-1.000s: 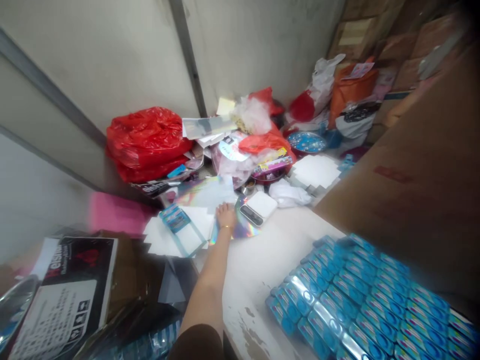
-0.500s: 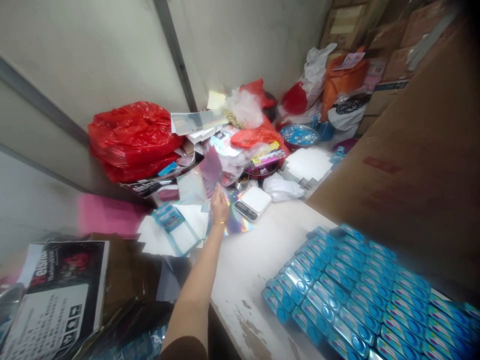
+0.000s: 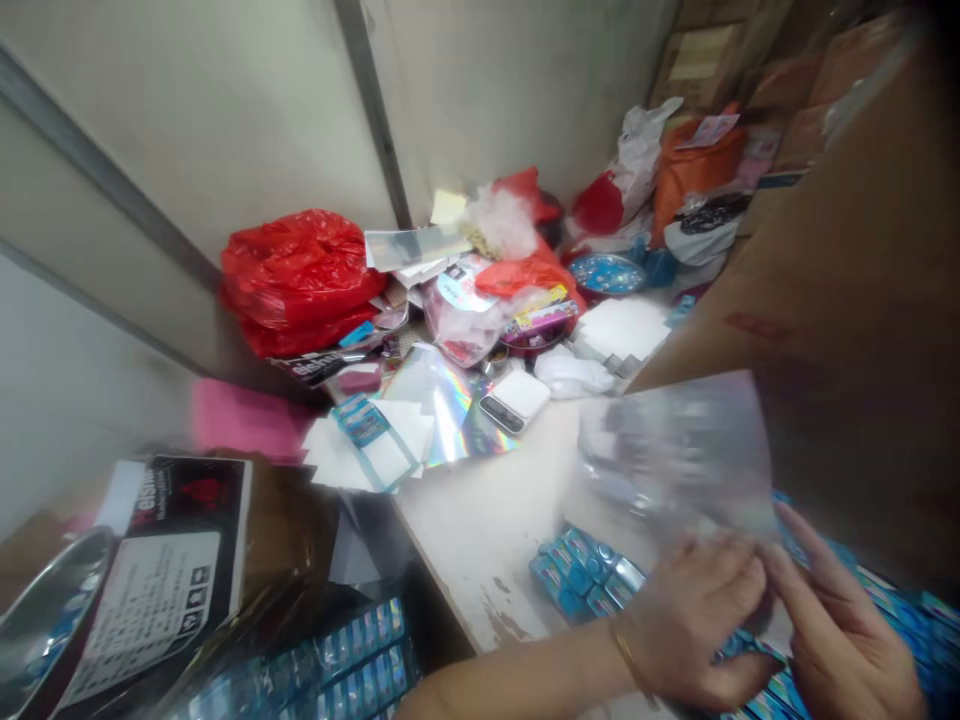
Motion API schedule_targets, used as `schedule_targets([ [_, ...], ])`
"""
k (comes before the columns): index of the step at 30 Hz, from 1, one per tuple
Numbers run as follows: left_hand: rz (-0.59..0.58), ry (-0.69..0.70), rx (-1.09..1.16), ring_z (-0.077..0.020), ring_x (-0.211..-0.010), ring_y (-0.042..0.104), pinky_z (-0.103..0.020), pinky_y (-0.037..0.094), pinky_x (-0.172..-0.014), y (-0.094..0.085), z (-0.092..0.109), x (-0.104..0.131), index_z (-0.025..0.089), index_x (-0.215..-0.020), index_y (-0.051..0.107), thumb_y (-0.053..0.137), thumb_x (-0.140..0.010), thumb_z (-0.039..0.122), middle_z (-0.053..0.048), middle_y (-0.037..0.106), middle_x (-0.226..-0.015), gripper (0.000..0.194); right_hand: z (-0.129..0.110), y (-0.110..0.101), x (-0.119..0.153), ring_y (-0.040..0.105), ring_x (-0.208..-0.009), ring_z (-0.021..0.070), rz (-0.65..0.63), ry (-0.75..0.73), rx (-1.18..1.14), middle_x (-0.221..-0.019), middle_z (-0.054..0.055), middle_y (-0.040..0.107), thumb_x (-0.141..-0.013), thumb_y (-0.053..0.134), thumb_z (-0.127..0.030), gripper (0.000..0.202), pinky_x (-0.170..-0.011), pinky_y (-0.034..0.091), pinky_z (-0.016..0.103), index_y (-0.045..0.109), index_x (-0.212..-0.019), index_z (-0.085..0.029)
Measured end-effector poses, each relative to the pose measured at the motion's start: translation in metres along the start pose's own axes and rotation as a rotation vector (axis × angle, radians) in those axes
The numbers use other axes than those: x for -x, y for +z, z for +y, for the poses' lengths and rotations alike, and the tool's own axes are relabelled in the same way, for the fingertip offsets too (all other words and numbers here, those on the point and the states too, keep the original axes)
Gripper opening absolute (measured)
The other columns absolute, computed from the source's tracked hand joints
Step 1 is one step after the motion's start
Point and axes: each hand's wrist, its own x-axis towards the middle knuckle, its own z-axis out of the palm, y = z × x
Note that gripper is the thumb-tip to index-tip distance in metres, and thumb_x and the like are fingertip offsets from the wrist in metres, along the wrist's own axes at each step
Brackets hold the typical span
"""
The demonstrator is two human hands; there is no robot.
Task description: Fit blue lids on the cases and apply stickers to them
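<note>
A clear plastic bag point(image 3: 679, 450) spreads upward from both hands over the right side of the table, partly blurred. My left hand point(image 3: 705, 610), with a thin gold bracelet at the wrist, is closed on the bag's lower edge. My right hand point(image 3: 855, 630) meets it there, pinching the same edge near the left fingertips. Beneath the hands lie rows of small blue packs point(image 3: 589, 570), largely covered by the hands and the bag.
A white digital scale point(image 3: 517, 400) sits mid-table beside shiny holographic sheets point(image 3: 446, 400). White cards with a blue card sleeve point(image 3: 367, 430) lie left. A big cardboard box point(image 3: 840, 400) rises at right. Behind are a red bag point(image 3: 300, 280) and a basin of blue pieces point(image 3: 606, 272).
My left hand has moved from beside the scale to the lower right with the plastic bag. My right hand has come into view and holds the bag too. The view has shifted slightly.
</note>
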Motion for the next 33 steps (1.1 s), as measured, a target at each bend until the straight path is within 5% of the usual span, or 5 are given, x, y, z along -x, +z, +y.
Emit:
schedule_targets([
  [5,0.040,0.157,0.187,-0.0248,-0.139,0.035,-0.043,0.027,-0.118,-0.040,-0.002,-0.017,0.014,-0.146,0.034,0.049,-0.087,0.052,-0.013,0.046,-0.145,0.072,-0.025,-0.049,0.005,0.054,-0.122,0.0377,0.151,0.022,-0.045,-0.129,0.013,0.061,-0.076,0.060,-0.063,0.058,-0.103,0.047,0.049,0.065,-0.119,-0.025],
  [10,0.378,-0.312,0.329,-0.0243,-0.141,0.031,-0.045,0.025,-0.118,-0.090,-0.022,-0.052,0.024,-0.148,0.029,0.052,-0.091,0.037,-0.009,0.034,-0.153,0.063,-0.082,-0.113,0.016,0.066,-0.102,0.0307,0.140,-0.092,-0.084,-0.105,0.010,0.072,-0.075,0.067,-0.056,0.050,-0.089,0.056,0.044,0.070,-0.110,-0.020],
  [15,0.152,-0.199,0.432,-0.0289,-0.143,0.026,-0.048,0.019,-0.118,-0.102,-0.023,-0.095,0.022,-0.149,0.024,0.061,-0.082,0.048,-0.012,0.032,-0.153,0.081,-0.100,-0.172,0.060,0.069,-0.091,0.0232,0.000,-0.085,-0.153,-0.105,0.010,0.072,-0.078,0.066,-0.054,0.050,-0.080,0.058,0.036,0.069,-0.113,-0.018],
  [21,-0.197,-0.258,0.816,-0.0235,-0.115,0.057,-0.039,0.045,-0.098,-0.061,0.048,-0.125,0.017,-0.150,0.018,0.066,-0.078,0.048,-0.015,0.057,-0.127,0.092,-0.076,-0.230,0.103,0.067,-0.093,0.0206,-0.085,-0.138,-0.106,-0.104,0.008,0.072,-0.079,0.066,-0.052,0.047,-0.086,0.055,0.035,0.069,-0.108,-0.016],
  [33,-0.072,-0.005,0.770,-0.0080,-0.063,0.050,-0.018,0.046,-0.055,-0.021,0.244,-0.187,0.024,-0.131,0.054,0.075,-0.072,0.024,0.003,0.054,-0.073,0.062,-0.010,-0.422,0.166,0.064,-0.094,0.0167,-0.199,-0.290,-0.019,-0.105,0.006,0.071,-0.082,0.064,-0.046,0.042,-0.087,0.052,0.032,0.069,-0.111,-0.016],
])
